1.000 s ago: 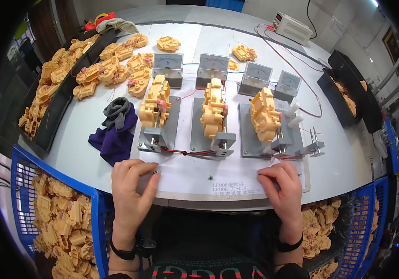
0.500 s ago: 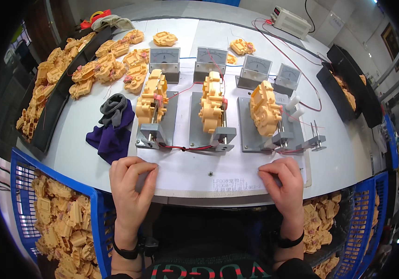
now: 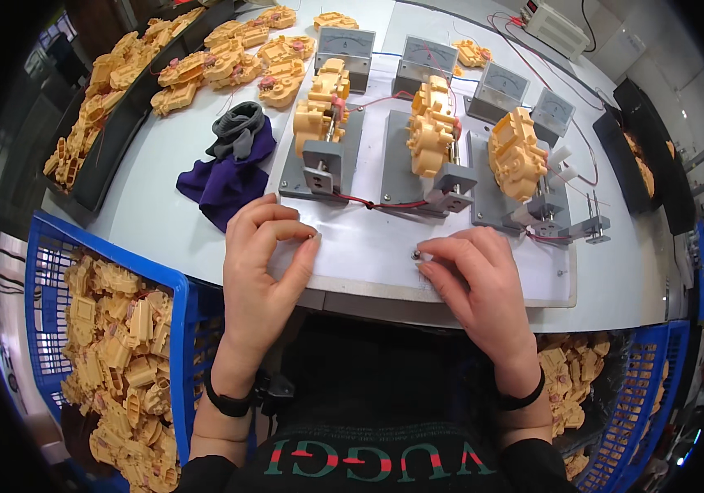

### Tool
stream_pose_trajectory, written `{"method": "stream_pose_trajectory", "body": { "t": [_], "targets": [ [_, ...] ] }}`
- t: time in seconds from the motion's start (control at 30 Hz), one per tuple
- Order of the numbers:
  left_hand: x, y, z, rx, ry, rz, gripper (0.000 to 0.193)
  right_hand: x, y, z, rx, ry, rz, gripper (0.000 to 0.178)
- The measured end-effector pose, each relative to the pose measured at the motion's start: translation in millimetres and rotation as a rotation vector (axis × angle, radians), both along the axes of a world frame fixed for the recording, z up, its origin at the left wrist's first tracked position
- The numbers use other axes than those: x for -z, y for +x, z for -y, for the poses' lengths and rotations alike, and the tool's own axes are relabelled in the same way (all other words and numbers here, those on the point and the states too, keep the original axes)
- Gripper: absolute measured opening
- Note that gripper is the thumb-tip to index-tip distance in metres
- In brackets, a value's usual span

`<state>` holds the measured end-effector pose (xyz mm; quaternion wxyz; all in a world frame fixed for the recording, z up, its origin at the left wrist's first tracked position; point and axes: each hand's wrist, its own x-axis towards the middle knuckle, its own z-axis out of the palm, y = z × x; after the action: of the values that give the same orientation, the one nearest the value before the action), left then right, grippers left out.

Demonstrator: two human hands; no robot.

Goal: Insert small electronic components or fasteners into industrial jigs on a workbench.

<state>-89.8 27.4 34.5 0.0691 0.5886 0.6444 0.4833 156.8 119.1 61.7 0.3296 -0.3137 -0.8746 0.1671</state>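
Note:
My left hand point(image 3: 263, 261) is over the front left of the white board point(image 3: 352, 267), its thumb and index fingertips together in a pinch; anything between them is too small to make out. My right hand point(image 3: 483, 275) hovers at the board's front edge, thumb and index finger slightly apart, beside a small screw point(image 3: 416, 255) in the board. Beyond my hands, three yellow plastic gearbox housings stand on grey metal test fixtures: a left one point(image 3: 319, 111), a middle one point(image 3: 432, 135) and a right one point(image 3: 518, 160). Neither hand touches them.
Analog panel meters point(image 3: 345, 49) stand behind the fixtures. A purple and grey cloth point(image 3: 233, 168) lies left. Loose housings point(image 3: 229, 62), a black bin point(image 3: 93, 193) and a power supply point(image 3: 556, 31) are farther out. Blue crates flank me, left point(image 3: 178, 345) and right point(image 3: 615, 427).
The view has shifted, so the fixtures appear higher and farther right. Both hands have moved inward and forward, the right one coming close to the screw. The housings have stayed on their fixtures.

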Motion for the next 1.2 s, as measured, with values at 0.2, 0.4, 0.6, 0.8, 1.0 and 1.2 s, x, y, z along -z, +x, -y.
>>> {"method": "stream_pose_trajectory", "body": {
  "t": [0.2, 0.4, 0.6, 0.8, 1.0, 1.2],
  "targets": [
    [1.7, 13.3, 10.1, -0.029, -0.035, 0.022, 0.014, 4.7, -2.1, 0.7, -0.023, 0.034, 0.026, 0.013],
    [3.6, 11.9, 9.3, -0.013, -0.052, 0.056, 0.015, -0.7, 0.0, 2.7, 0.016, -0.065, 0.051, 0.013],
    [1.9, 10.1, 6.6, -0.004, -0.045, 0.065, 0.014, 2.8, -3.7, -1.7, 0.007, 0.012, 0.017, 0.015],
    [6.7, 9.8, 2.5, -0.009, 0.012, 0.072, 0.015, 5.5, -2.1, -1.7, 0.015, -0.005, -0.015, 0.014],
    [6.8, 10.6, 3.1, -0.014, 0.021, 0.087, 0.015, 7.5, 0.8, -1.6, -0.015, 0.041, -0.017, 0.014],
    [7.9, 9.3, 0.7, -0.01, 0.029, 0.092, 0.014, 7.0, -0.3, -1.9, -0.012, 0.058, -0.005, 0.015]
  ]
}}
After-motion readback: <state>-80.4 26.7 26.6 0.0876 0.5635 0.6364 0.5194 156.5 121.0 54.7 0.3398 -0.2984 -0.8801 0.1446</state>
